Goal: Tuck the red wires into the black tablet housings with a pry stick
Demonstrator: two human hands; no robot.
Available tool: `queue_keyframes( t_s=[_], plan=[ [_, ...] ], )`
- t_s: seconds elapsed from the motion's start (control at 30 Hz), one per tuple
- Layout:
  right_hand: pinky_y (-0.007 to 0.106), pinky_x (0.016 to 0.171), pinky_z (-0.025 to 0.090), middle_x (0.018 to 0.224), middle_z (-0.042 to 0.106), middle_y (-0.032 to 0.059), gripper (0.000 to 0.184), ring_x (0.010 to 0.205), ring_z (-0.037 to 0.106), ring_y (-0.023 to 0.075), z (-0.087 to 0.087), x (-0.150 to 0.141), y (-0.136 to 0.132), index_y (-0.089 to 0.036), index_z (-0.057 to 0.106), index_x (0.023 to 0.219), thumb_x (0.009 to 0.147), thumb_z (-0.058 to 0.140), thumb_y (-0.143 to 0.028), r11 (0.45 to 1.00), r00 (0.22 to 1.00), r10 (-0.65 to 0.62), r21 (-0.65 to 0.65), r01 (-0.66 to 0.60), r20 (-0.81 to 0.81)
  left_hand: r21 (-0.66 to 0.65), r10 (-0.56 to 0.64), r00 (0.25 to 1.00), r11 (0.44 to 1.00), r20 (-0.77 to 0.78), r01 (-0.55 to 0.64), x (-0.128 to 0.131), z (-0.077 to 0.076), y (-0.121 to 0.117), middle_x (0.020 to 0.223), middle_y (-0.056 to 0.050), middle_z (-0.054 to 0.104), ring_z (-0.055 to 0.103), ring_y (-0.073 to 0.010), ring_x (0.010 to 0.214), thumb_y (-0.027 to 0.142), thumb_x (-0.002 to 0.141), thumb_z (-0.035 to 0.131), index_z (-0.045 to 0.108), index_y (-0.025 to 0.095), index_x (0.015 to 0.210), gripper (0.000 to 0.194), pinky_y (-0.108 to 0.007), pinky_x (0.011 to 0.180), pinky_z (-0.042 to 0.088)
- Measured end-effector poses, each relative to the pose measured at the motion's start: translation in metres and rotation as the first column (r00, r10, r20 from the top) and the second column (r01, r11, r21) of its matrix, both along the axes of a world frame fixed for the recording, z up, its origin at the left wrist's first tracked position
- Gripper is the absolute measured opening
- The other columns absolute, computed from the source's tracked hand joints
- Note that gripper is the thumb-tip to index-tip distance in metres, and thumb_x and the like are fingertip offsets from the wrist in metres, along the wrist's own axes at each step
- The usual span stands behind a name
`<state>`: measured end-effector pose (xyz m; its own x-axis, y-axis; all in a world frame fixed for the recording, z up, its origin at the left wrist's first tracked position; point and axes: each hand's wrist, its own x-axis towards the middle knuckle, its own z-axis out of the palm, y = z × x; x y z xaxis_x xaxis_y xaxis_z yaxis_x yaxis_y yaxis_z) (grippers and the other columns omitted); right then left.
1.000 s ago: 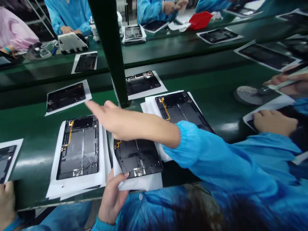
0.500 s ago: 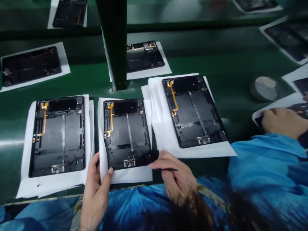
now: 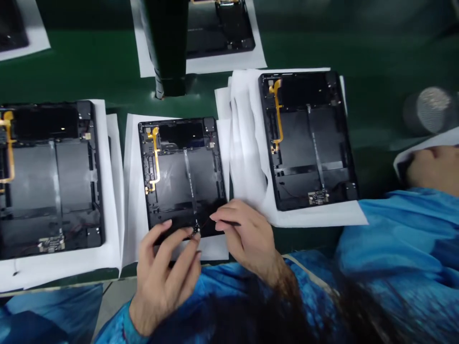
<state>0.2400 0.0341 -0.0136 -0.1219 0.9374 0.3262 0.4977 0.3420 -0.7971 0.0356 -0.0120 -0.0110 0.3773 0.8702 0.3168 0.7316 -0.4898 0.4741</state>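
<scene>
An open black tablet chassis [image 3: 182, 174] with an orange flex cable lies on white paper right in front of me. My left hand [image 3: 163, 270] rests on its near edge, fingers pressed down by the small connector board. My right hand [image 3: 247, 236] is curled in a pinch round a thin dark tool whose tip points at the same near edge. A second chassis [image 3: 50, 174] lies on paper to the left. A third chassis [image 3: 308, 138] sits on a paper stack to the right.
A dark green post [image 3: 167, 48] stands on the green belt [image 3: 89, 71] just behind the middle chassis. Another chassis [image 3: 224, 26] lies beyond it. At the right, another person's hand [image 3: 435, 167] rests on paper, near a round metal disc [image 3: 428, 105].
The view has tipped down and closer. My left hand slid from the paper's left edge onto the chassis's near edge. My right hand moved up with the tool to the same spot.
</scene>
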Motion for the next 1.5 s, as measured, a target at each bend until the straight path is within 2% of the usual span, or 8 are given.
queue_keyframes(
  t_s=[0.07, 0.17, 0.23, 0.43, 0.7, 0.87, 1.03, 1.5],
  plan=[
    [0.031, 0.059, 0.059, 0.076, 0.075, 0.0017, 0.018, 0.064, 0.069, 0.0176, 0.0, -0.002, 0.008, -0.024, 0.064, 0.09, 0.094, 0.053, -0.011, 1.0, 0.999, 0.006, -0.027, -0.005, 0.054, 0.065, 0.012, 1.0, 0.998, -0.011, -0.011, 0.007, -0.009, 0.009, 0.121, 0.001, 0.062, 0.057, -0.0214, 0.125, 0.021, 0.099, 0.056, 0.07, 0.019, 0.104, 0.015, -0.048, 0.099, 0.061],
    [0.031, 0.061, 0.058, 0.076, 0.076, 0.0025, 0.02, 0.066, 0.07, 0.0173, -0.001, -0.005, 0.014, -0.023, 0.06, 0.082, 0.097, 0.051, -0.014, 0.998, 0.995, 0.027, -0.063, -0.021, 0.094, 0.112, -0.014, 1.0, 0.994, -0.017, 0.016, 0.006, -0.011, 0.015, 0.117, -0.001, 0.063, 0.061, -0.0172, 0.117, 0.014, 0.093, 0.064, 0.068, 0.016, 0.105, 0.013, -0.041, 0.104, 0.058],
    [0.032, 0.062, 0.057, 0.077, 0.076, 0.0028, 0.021, 0.068, 0.07, 0.0175, -0.003, -0.005, 0.014, -0.023, 0.06, 0.081, 0.097, 0.05, -0.015, 0.997, 0.995, 0.038, -0.073, -0.031, 0.09, 0.117, -0.009, 1.0, 0.993, -0.029, 0.012, 0.004, -0.009, 0.016, 0.117, -0.003, 0.063, 0.06, -0.018, 0.118, 0.009, 0.089, 0.067, 0.067, 0.015, 0.105, 0.017, -0.039, 0.108, 0.054],
    [0.03, 0.062, 0.054, 0.076, 0.075, 0.0024, 0.022, 0.067, 0.068, 0.0169, -0.004, -0.005, 0.012, -0.022, 0.059, 0.081, 0.1, 0.048, -0.019, 0.995, 0.995, 0.056, -0.091, -0.048, 0.088, 0.116, -0.011, 0.997, 0.993, -0.076, 0.02, 0.009, -0.007, 0.018, 0.115, -0.006, 0.06, 0.056, -0.0184, 0.122, 0.009, 0.094, 0.062, 0.068, 0.014, 0.112, 0.019, -0.038, 0.111, 0.049],
    [0.033, 0.056, 0.046, 0.068, 0.072, 0.0052, 0.032, 0.061, 0.065, 0.0199, 0.011, -0.013, 0.023, -0.019, 0.06, 0.075, 0.102, 0.044, -0.023, 0.978, 0.929, 0.091, -0.206, -0.017, 0.358, 0.085, 0.025, 0.997, 0.996, -0.072, -0.019, 0.009, -0.013, 0.015, 0.116, -0.005, 0.059, 0.051, -0.023, 0.129, 0.012, 0.092, 0.068, 0.069, 0.018, 0.117, 0.026, -0.038, 0.108, 0.051],
    [0.031, 0.061, 0.05, 0.073, 0.074, 0.0039, 0.029, 0.065, 0.068, 0.0185, 0.008, -0.008, 0.022, -0.021, 0.059, 0.077, 0.102, 0.044, -0.026, 0.964, 0.955, 0.119, -0.262, -0.046, 0.273, 0.062, 0.029, 0.997, 0.998, -0.071, -0.025, 0.008, -0.011, 0.015, 0.115, -0.005, 0.06, 0.052, -0.0203, 0.127, 0.014, 0.093, 0.068, 0.067, 0.019, 0.121, 0.029, -0.037, 0.106, 0.053],
    [0.032, 0.063, 0.051, 0.074, 0.074, 0.0028, 0.026, 0.064, 0.067, 0.0177, 0.006, -0.008, 0.02, -0.022, 0.057, 0.077, 0.101, 0.045, -0.023, 0.973, 0.969, 0.098, -0.226, -0.045, 0.226, 0.038, 0.03, 0.997, 0.999, -0.07, -0.027, 0.007, -0.011, 0.015, 0.115, -0.005, 0.061, 0.053, -0.0203, 0.123, 0.015, 0.094, 0.069, 0.066, 0.018, 0.123, 0.029, -0.037, 0.105, 0.052],
    [0.032, 0.065, 0.053, 0.077, 0.073, 0.0011, 0.022, 0.069, 0.067, 0.0175, 0.004, -0.007, 0.017, -0.023, 0.061, 0.082, 0.099, 0.048, -0.019, 0.974, 0.984, 0.1, -0.215, -0.067, 0.15, 0.063, 0.03, 0.992, 0.998, -0.124, -0.022, 0.005, -0.014, 0.013, 0.118, -0.004, 0.059, 0.053, -0.0224, 0.119, 0.013, 0.09, 0.071, 0.071, 0.03, 0.123, 0.037, -0.035, 0.101, 0.046]
  ],
)
